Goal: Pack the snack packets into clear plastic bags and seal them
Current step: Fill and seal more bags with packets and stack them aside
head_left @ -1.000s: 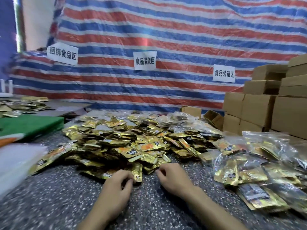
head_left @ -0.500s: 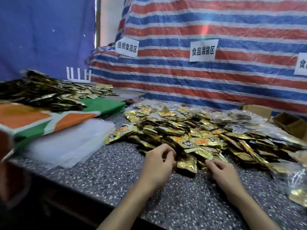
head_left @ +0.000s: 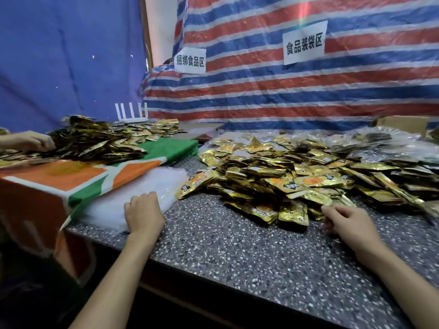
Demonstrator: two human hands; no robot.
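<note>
Plastic bags (head_left: 111,207) under curled left hand (head_left: 143,213)

Glossy gold-foil snack packets (head_left: 285,176) lie beyond the right hand (head_left: 349,222), smooth translucent plastic bags (head_left: 111,207) under the left hand (head_left: 143,214), on a matt speckled desk (head_left: 237,248).

Striped tarp (head_left: 273,96) hangs behind speckled counter (head_left: 237,252); perhaps a cardboard box (head_left: 403,122).

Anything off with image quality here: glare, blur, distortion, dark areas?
Head view: wide-angle warp tilts the sign; glints on the gold packets; faint colour flare on the tarp; left hand and right hand fairly sharp; lower left corner nearly black.
</note>
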